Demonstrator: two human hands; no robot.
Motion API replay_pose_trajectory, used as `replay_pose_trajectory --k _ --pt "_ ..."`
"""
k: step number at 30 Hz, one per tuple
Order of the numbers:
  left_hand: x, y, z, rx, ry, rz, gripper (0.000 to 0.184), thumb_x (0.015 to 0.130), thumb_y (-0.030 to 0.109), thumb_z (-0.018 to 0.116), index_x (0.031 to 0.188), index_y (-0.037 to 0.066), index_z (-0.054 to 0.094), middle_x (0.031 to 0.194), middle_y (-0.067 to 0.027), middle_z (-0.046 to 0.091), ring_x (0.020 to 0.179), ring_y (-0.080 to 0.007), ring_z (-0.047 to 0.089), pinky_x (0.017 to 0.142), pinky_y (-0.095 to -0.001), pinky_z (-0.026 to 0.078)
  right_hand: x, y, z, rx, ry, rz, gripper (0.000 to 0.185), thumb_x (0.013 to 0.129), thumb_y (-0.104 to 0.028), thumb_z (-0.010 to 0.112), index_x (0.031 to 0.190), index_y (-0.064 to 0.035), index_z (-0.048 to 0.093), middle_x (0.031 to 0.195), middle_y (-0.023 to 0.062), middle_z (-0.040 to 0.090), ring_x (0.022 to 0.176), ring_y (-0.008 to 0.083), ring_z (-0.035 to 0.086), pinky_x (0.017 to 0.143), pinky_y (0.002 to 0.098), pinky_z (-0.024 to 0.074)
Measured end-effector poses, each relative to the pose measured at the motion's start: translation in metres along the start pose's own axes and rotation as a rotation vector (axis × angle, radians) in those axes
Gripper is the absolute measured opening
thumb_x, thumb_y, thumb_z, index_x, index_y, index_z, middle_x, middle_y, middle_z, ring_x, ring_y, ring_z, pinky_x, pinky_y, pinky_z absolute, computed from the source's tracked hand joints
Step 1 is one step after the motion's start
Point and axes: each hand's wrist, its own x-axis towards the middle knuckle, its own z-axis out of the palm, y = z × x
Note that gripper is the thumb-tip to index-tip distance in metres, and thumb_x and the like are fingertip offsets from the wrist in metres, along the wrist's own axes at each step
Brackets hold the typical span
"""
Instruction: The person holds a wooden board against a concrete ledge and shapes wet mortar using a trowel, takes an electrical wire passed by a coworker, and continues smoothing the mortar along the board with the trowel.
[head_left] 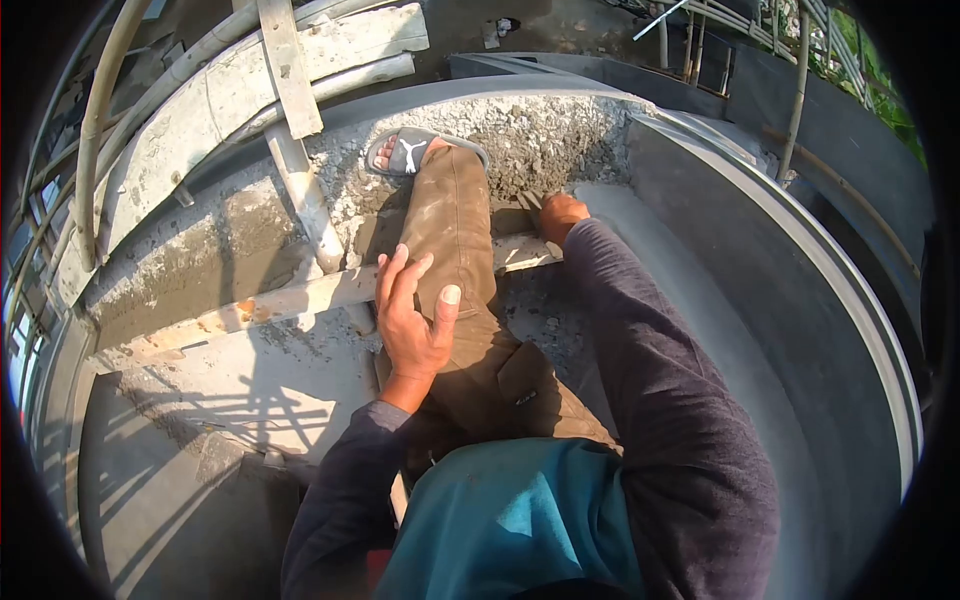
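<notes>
My left hand is open, fingers spread, over the knee of my brown trousers; whether it presses on the cloth I cannot tell. Farther forward, my right hand is closed around what looks like a trowel. Its handle is hidden in the fist, and its dark blade points left, close to the rough mortar. A wooden board runs crosswise beneath my leg, and its right end lies just below the right hand. My sandalled foot rests up on the rough ledge.
To the right curves a smooth grey wall. A pale plank and bamboo poles stand at the upper left. An upright post meets the board. Below left, a sunlit concrete surface carries shadows.
</notes>
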Motion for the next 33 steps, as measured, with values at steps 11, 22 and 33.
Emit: replay_pose_trajectory --k 11,22,33 --pt "-0.01 0.013 0.019 -0.065 -0.049 0.029 0.051 0.086 0.042 0.059 0.115 0.0 0.062 0.13 -0.024 0.05 0.127 -0.0429 0.04 0.108 -0.0479 0.029 -0.031 -0.055 0.001 -0.01 -0.008 -0.167 0.031 0.09 -0.024 0.046 0.11 -0.0094 0.065 0.111 0.0188 0.065 0.103 0.0353 0.063 0.085 0.0441 0.0517" --pt "-0.018 0.007 0.031 -0.135 -0.053 0.021 0.061 0.08 0.052 0.065 0.113 0.001 0.063 0.129 -0.0241 0.051 0.127 -0.0472 0.038 0.105 -0.0505 0.032 -0.008 0.073 -0.008 -0.09 0.145 0.314 0.03 0.09 -0.022 0.05 0.111 -0.0079 0.066 0.117 0.0136 0.064 0.106 0.0306 0.063 0.084 0.0406 0.0532" --pt "-0.023 0.006 0.039 -0.16 -0.053 -0.008 0.06 0.078 0.052 0.066 0.11 0.002 0.064 0.127 -0.0228 0.052 0.127 -0.0463 0.039 0.105 -0.049 0.034 0.003 0.08 0.002 0.042 0.109 0.269 0.046 0.096 -0.037 0.037 0.109 -0.0039 0.065 0.113 0.0185 0.064 0.104 0.0361 0.062 0.091 0.0437 0.0479"
